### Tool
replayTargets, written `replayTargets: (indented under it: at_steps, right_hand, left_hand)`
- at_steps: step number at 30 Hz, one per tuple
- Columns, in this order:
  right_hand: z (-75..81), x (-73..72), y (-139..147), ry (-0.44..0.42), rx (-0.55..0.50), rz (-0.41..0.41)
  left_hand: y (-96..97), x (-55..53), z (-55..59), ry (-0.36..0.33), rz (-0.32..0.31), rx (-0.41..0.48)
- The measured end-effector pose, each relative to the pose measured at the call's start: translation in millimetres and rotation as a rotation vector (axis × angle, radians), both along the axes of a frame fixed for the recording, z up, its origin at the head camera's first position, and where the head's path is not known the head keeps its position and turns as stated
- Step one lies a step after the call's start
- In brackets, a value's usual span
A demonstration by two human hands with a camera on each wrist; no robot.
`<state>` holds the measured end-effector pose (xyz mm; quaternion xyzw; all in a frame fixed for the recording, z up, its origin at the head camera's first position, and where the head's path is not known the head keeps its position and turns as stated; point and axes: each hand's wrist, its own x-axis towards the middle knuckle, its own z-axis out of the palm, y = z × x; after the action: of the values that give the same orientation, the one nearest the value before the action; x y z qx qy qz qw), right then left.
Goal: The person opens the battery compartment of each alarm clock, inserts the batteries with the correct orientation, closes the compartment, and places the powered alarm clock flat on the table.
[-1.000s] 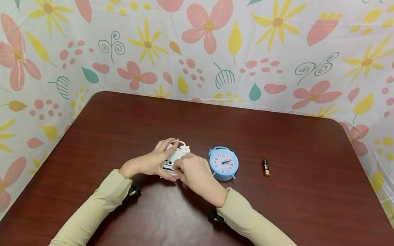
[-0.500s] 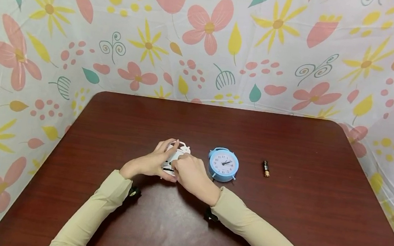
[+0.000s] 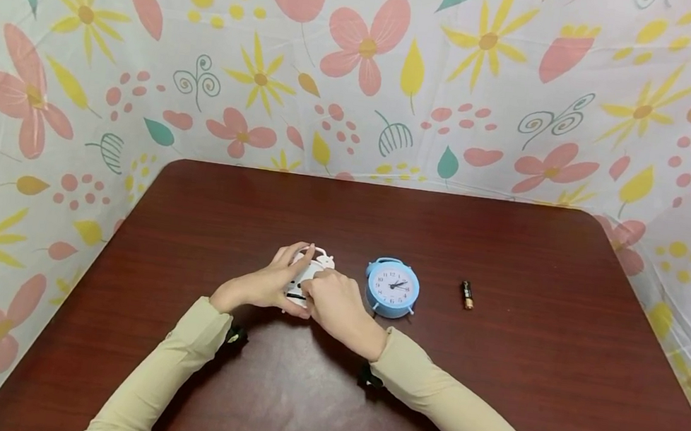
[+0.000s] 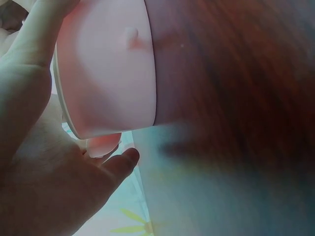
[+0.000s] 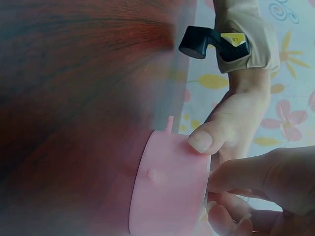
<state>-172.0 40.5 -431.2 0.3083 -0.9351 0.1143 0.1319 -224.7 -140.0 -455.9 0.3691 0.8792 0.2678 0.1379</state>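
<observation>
A pink alarm clock (image 5: 170, 182) lies on its face, its white back (image 3: 300, 283) turned up. My left hand (image 3: 262, 284) grips it round the side, thumb at the near edge and fingers at the far edge. Over the right part of the back is my right hand (image 3: 340, 306), its fingers curled and touching the clock near a dark slot (image 3: 296, 296). Whether those fingertips pinch something small is hidden. The left wrist view shows the clock's smooth pink side with a small knob (image 4: 131, 34).
Just right of the hands lies a blue alarm clock (image 3: 392, 288), dial up. Farther right is a single black and gold battery (image 3: 467, 295). All rest on a dark red-brown table (image 3: 525, 378), with a flowered cloth (image 3: 358, 103) hanging behind.
The right hand has shifted slightly left over the back of the pink clock, covering more of it; the slot there now looks darker. My left hand holds still.
</observation>
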Motion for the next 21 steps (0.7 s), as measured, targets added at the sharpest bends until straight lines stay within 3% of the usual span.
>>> replayTargets:
  at_steps: [11,21]
  right_hand:
    - [4.9,-1.8,-1.4,-0.005,0.007,-0.012]
    - [7.1,0.0,-4.2,-0.032,0.070,-0.037]
  left_hand:
    - [-0.6,-1.2,-0.2,0.044,-0.007,0.014]
    - [1.1,-0.3,-0.8,0.015,0.007,0.011]
